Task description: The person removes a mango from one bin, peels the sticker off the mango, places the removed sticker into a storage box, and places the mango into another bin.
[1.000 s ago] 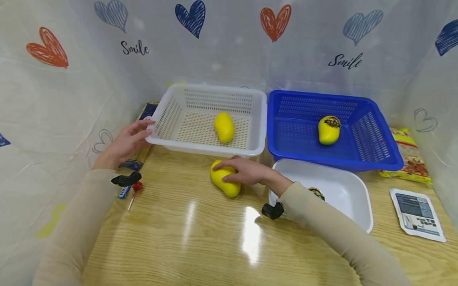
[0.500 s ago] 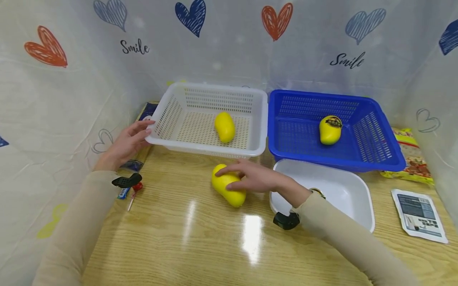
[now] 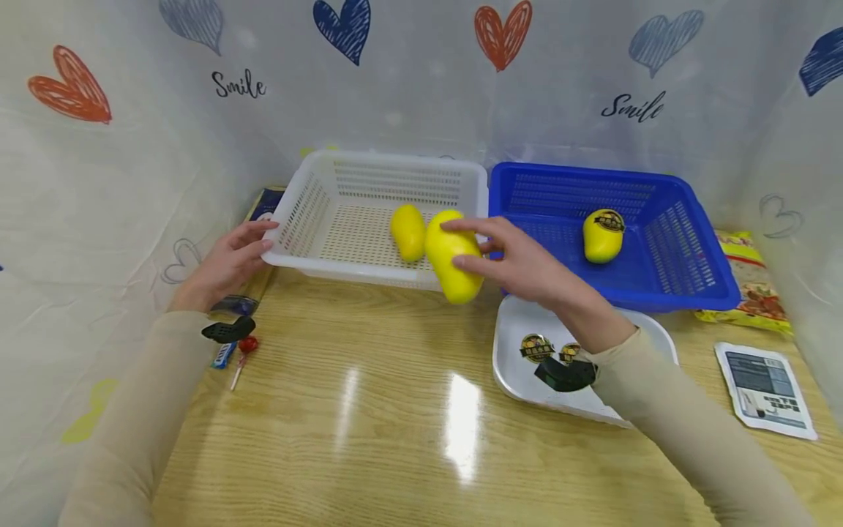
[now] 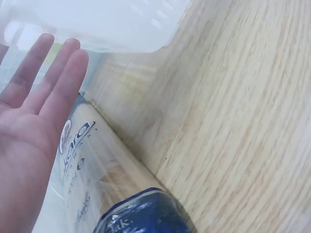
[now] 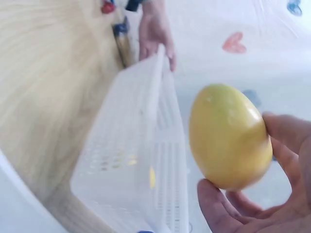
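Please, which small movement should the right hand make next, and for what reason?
The right hand should probably move its yellow mango inward over the white basket: in the head view it overlaps the near rim, a similar mango lies inside, and the left hand touches the left end.

Creased whitish sheeting (image 3: 421,124) rises behind and along both sides, printed with red hearts (image 3: 503,36), blue hearts (image 3: 342,29) and black "Smile" lettering (image 3: 634,107). Bright reflections (image 3: 463,428) streak the glossy, pale wood-grain desk (image 3: 283,454) in front.
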A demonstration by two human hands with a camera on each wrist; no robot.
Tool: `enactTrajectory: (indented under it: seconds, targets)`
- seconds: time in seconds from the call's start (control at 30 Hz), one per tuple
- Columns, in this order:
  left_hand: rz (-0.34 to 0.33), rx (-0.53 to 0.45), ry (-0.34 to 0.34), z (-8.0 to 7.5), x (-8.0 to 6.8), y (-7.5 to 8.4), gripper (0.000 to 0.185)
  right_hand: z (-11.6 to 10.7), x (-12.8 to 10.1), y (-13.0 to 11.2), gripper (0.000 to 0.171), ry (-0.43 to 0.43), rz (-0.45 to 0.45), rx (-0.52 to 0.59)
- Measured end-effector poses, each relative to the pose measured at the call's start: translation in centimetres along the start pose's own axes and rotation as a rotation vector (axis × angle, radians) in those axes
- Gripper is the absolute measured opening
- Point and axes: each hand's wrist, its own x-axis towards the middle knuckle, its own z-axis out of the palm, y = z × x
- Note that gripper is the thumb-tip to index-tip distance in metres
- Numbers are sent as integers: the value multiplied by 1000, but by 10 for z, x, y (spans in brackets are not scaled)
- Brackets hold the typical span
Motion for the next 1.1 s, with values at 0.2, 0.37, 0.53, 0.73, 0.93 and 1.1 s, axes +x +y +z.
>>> enactTrajectory:
  seconds: [0.2, 0.37, 0.53, 0.73, 0.93, 1.1]
  targets:
    - [48, -76, -48, -2, 0, -4, 34, -15, 42, 2, 45, 139, 99, 46]
    - [42, -104, -54, 0, 0, -5, 34, -12, 79, 11, 42, 162, 132, -15]
    - [43, -103, -57, -1, 0, -4, 35, -1, 112, 23, 41, 172, 170, -103]
    - [52, -112, -65, -2, -1, -4, 33, 14, 139, 24, 39, 199, 205, -202]
    - [51, -110, -61, -1, 0, -3, 33, 21, 156, 26, 37, 242, 266, -307]
    - [37, -79, -55, 0, 0, -2, 33, 23, 162, 32, 40, 254, 355, -299]
